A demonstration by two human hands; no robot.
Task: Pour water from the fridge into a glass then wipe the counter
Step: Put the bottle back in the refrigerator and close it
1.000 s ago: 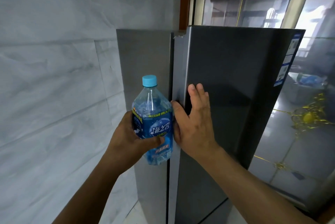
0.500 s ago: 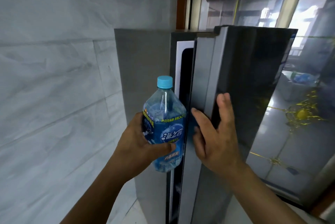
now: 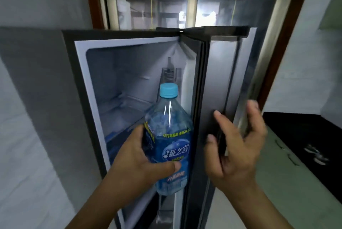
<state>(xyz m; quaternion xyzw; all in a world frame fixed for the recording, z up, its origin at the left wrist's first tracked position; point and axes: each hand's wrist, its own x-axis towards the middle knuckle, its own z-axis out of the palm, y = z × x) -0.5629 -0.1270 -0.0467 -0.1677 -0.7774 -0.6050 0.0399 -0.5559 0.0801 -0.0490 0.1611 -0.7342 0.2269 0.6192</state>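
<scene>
Head view, looking forward and down at an open fridge [image 3: 83,84] set against a grey tiled wall. My left hand [image 3: 137,162] grips a clear water bottle [image 3: 170,136] around its blue label, thumb across the front and the other fingers wrapped behind, which keeps it upright with the blue cap [image 3: 168,90] screwed on and nothing spilling. The bottle hangs in the air just in front of the open compartment, not resting on any shelf. My right hand [image 3: 238,147] holds the free edge of the fridge door [image 3: 214,89], its fingers [image 3: 217,115] curled onto the inner face and the thumb on the outer side, a hold that lets me steer the door on its hinge. The interior [image 3: 120,80] shows pale bare shelves, blurred. Behind the fridge is a glazed window [image 3: 151,6]. To the right, a dark worktop [image 3: 303,128] sits above pale green cabinet fronts. No glass or cloth is in sight, so I judge that pouring and wiping are not yet done.
</scene>
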